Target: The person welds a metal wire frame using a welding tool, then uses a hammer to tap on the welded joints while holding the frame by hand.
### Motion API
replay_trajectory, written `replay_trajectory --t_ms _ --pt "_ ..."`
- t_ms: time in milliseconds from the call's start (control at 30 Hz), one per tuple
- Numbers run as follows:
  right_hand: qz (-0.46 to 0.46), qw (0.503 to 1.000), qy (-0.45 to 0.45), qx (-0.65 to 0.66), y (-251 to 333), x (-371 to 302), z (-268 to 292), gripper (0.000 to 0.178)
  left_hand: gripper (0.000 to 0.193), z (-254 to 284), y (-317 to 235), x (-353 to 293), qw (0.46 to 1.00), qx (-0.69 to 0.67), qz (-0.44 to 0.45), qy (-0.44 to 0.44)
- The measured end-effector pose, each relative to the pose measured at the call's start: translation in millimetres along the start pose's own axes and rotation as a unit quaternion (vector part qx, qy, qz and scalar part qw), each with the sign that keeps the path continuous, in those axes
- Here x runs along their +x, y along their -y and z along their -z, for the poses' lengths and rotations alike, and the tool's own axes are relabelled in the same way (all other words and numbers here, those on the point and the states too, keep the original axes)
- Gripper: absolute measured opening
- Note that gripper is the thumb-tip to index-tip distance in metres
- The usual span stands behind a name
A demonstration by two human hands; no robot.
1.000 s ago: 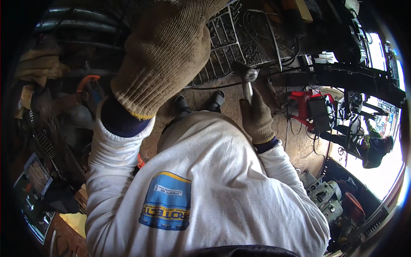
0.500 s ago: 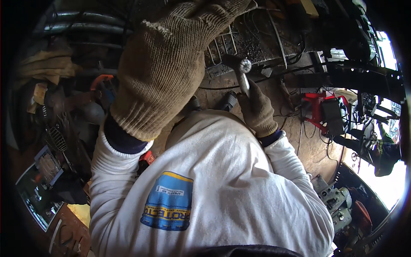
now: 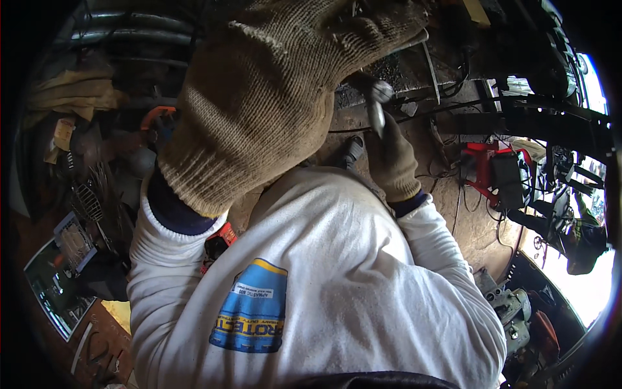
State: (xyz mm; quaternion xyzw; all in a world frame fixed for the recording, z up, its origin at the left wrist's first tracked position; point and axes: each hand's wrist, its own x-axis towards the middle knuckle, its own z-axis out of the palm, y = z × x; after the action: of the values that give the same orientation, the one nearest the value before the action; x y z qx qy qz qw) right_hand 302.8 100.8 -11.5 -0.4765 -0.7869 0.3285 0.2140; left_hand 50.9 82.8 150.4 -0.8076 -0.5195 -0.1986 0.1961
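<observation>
My left hand (image 3: 272,97), in a brown knitted glove, fills the upper middle close to the camera. Its fingers are bent over a thin metal bar (image 3: 414,43), of which only a short stretch shows under them. To the right and lower, my right hand (image 3: 392,159) wears a similar glove and is closed round the handle of a hammer (image 3: 376,115). The hammer's head, with its shiny round face, points up toward the workbench, beneath the left glove's edge. Part of the head is dark and blurred.
A dark, littered work surface (image 3: 405,71) lies ahead. A red stand (image 3: 478,172) and cables are on the floor at right, with machine parts (image 3: 512,314) lower right. Cloth (image 3: 78,91), a wire rack (image 3: 87,202) and a framed glass panel (image 3: 58,292) crowd the left.
My left hand has shifted right and slightly down with the bar under its fingers, now covering the wire grid. The hammer has moved slightly right, and its head looks blurred.
</observation>
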Motion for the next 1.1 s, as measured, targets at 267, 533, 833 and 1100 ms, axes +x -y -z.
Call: replay_trajectory --t_ms 267,533,833,1100 --pt "-0.041 0.993 0.054 -0.095 4.1 1.6 -8.3 0.052 0.044 5.0 -5.4 -2.7 0.999 0.027 0.014 0.025" --pt "0.04 0.995 -0.083 0.042 3.9 -3.5 -10.8 0.048 0.034 7.9 4.0 1.6 0.998 0.033 0.037 0.049" --pt "-0.046 0.999 0.007 -0.025 26.7 9.3 5.0 0.048 0.029 3.5 1.8 -2.4 0.991 0.062 0.08 0.083" --pt "-0.106 0.988 0.087 -0.07 25.5 19.7 -1.1 0.044 0.031 3.0 3.8 -8.8 0.99 0.103 0.034 0.092"
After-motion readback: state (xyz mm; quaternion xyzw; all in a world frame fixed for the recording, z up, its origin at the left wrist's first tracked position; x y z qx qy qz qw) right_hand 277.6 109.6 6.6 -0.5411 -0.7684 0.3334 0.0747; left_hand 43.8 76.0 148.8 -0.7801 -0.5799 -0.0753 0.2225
